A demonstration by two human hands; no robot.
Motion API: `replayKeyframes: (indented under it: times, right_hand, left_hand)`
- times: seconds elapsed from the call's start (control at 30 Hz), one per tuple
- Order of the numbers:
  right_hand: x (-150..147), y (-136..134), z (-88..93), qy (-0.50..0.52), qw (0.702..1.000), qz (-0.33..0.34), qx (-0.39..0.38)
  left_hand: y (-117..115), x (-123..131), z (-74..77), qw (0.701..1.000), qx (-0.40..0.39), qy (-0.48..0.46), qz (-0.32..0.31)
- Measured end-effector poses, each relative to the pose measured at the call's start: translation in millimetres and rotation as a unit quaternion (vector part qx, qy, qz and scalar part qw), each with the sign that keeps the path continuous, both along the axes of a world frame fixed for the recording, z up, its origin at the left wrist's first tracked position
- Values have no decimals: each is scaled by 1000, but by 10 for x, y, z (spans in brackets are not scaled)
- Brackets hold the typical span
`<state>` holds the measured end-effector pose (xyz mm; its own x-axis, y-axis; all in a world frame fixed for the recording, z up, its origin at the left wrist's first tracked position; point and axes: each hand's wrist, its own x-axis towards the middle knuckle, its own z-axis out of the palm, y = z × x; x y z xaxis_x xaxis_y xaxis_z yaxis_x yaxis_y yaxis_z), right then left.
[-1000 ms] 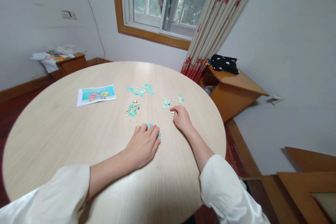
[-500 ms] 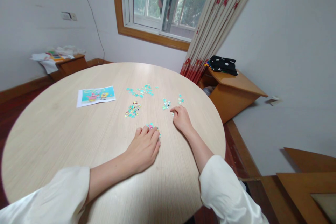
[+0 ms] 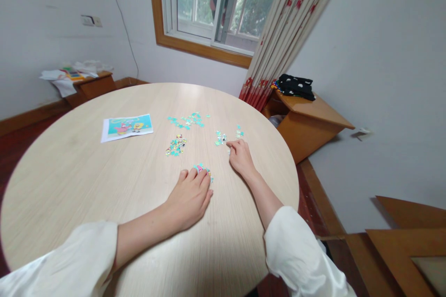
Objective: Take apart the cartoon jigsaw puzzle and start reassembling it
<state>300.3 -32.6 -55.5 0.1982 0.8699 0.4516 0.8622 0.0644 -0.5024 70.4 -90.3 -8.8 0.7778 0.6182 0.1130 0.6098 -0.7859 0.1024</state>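
My left hand (image 3: 191, 196) lies palm down with its fingers stretched out over a small cluster of jigsaw puzzle pieces (image 3: 201, 167), pink and turquoise, which it partly covers. To its right, my right hand (image 3: 240, 155) rests low over the table with the index finger pointing forward and the other fingers bent. That fingertip is beside a small group of pale turquoise pieces (image 3: 220, 138), and a few more pieces (image 3: 239, 132) lie just beyond the knuckles. Something small and light shows by the right fingers, partly hidden. Whether the right hand holds a piece, I cannot tell.
The round wooden table (image 3: 104, 185) also bears a turquoise pile (image 3: 188, 121), a mixed-colour pile (image 3: 176, 146) and a printed cartoon picture (image 3: 128, 126). Beyond its edge stand a wooden cabinet (image 3: 310, 116), a curtain (image 3: 282, 32) and a window.
Both hands stay almost where they were. The right index fingertip has shifted very slightly; the puzzle piles look the same.
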Motion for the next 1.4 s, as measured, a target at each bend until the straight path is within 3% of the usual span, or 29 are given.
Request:
replayKeyframes:
  times: [0.9,1.1,1.27,1.4]
  right_hand:
    - [-21,7,5,-17,1000,-3,-9]
    - [-16,3,4,-12,1000,-2,-9]
    - [-36,12,18,-18,1000,-11,-18]
    - [-24,22,-1,-20,1000,-5,-6]
  left_hand:
    - [-26,6,50,1000,7,-1,17]
    - [213,-83,95,998,23,-15,61]
    - [474,-191,17,993,6,-80,85]
    - [516,-198,-58,992,-11,-106,67]
